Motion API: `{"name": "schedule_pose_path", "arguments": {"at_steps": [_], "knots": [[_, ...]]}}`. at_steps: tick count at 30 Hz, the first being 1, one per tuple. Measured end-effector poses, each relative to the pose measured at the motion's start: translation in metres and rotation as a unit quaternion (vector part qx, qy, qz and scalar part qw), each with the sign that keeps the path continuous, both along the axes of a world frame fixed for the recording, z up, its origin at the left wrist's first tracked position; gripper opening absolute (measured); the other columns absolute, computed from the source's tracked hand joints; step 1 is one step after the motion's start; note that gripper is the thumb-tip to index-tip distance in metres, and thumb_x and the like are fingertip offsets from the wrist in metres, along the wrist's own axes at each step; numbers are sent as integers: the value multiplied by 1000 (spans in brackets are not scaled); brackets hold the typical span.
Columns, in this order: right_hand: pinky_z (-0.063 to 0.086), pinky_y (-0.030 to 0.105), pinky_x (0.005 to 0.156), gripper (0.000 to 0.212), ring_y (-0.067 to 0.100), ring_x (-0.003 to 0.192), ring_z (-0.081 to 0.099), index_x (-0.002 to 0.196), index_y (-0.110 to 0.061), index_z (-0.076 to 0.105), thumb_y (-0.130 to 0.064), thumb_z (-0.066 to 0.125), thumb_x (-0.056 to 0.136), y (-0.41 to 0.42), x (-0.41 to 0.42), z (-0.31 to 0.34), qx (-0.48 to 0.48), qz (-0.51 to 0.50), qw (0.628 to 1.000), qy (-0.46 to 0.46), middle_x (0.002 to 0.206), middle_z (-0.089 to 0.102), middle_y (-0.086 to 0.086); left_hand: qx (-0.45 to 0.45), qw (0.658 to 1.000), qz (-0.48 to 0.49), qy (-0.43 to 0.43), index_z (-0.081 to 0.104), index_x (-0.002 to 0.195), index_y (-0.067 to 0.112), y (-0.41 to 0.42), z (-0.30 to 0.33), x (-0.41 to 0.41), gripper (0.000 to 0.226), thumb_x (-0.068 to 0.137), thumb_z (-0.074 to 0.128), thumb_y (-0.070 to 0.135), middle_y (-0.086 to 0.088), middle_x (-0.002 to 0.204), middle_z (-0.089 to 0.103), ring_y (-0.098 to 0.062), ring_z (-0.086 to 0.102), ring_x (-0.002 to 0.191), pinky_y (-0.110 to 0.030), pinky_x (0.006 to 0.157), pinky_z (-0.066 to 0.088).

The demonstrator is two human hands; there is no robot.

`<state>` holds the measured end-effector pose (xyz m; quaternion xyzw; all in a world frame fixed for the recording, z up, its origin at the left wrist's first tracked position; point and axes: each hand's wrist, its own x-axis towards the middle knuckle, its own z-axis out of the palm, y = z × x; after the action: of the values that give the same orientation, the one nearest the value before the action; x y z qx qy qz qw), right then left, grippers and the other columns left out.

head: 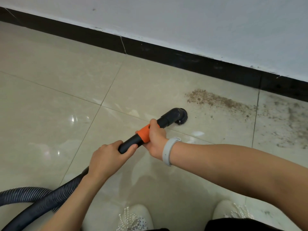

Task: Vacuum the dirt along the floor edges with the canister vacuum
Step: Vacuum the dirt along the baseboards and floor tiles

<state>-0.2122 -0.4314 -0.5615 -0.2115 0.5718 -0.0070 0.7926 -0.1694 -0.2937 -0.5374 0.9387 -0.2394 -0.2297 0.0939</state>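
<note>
Both hands hold the black plastic vacuum wand (150, 130): left hand (106, 157) wraps its rear end, right hand (156, 137) grips its orange collar; the round brush nozzle (180, 116) rests on beige floor tile (50, 100), just beside the brown dirt patch (216, 100) near the black skirting board (166, 52).

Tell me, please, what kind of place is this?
Probably an indoor room, seen at its floor edge: glossy beige tiles, a black baseboard under a white wall. Which kind of room cannot be told.
</note>
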Motion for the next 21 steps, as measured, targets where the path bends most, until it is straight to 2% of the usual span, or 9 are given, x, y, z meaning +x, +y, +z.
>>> {"name": "schedule_pose_path", "arguments": {"at_steps": [6,11,13,15,18,21], "knots": [[55,49,82,18,28,73,65,85,-9,41,-22,45,96,-29,-31,-1,-14,-23,1000,10,77,55,11,-3,999,-44,5,41,63,24,-25,0,-26,46,80,44,67,4,57,53,-21,52,63,-30,56,34],[55,49,80,20,33,88,64,82,-10,41,-24,45,96,-30,-6,-3,-35,22,999,10,82,55,11,-21,1000,17,16,47,64,20,-28,2,-15,48,82,46,65,2,58,55,-21,53,60,-29,51,32],[55,47,75,19,36,101,63,81,-12,40,-23,45,95,-32,13,-2,-41,64,997,-7,90,55,12,-36,998,51,13,51,66,19,-27,0,-8,49,84,46,65,0,57,55,-22,53,58,-29,49,32],[54,48,76,18,37,106,60,81,-12,39,-22,45,95,-38,29,0,-39,87,995,-20,98,52,14,-39,997,68,15,54,68,17,-31,-1,1,51,84,44,65,-2,58,57,-23,56,57,-29,50,36],[53,51,83,19,34,98,57,80,-12,38,-20,45,96,-49,39,4,-39,90,995,-23,88,49,11,-43,996,77,32,58,71,18,-40,-3,14,53,83,43,67,-5,62,63,-24,63,60,-33,61,51],[53,50,82,20,35,102,58,81,-12,37,-21,44,96,-60,42,6,-54,90,994,-20,89,48,10,-49,995,76,43,59,72,18,-53,-7,18,54,83,43,68,-5,63,64,-25,64,61,-38,66,55]]}}
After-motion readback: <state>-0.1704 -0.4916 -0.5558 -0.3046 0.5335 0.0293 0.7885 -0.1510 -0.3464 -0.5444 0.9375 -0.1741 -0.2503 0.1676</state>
